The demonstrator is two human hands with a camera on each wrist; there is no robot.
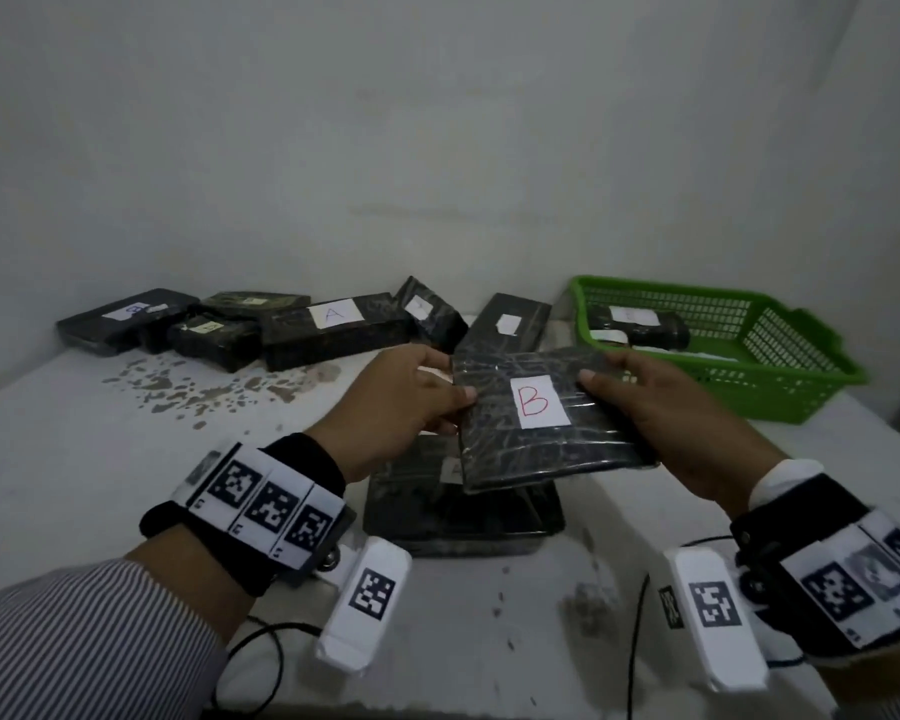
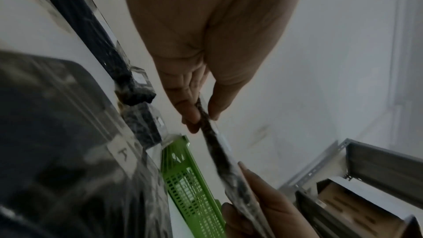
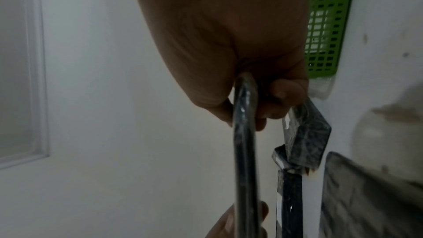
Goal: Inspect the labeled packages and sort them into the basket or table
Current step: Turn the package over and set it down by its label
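Flat black plastic-wrapped package labelled "B" (image 1: 541, 415), frame centre: left hand (image 1: 401, 402) and right hand (image 1: 661, 413) fingers pinching opposite edges, above white counter (image 1: 100, 459).

The held package (image 1: 541, 418) is black with glossy crinkled wrap and a white label (image 1: 539, 402) bearing a red B; the basket (image 1: 780, 387) is bright green lattice; the table (image 1: 74, 459) is white with brownish speckles; the sleeve (image 1: 74, 652) is grey-and-white pinstriped.

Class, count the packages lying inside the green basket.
1: a dark package with a white label lies at the left end of the green basket; the held B package may hide more.
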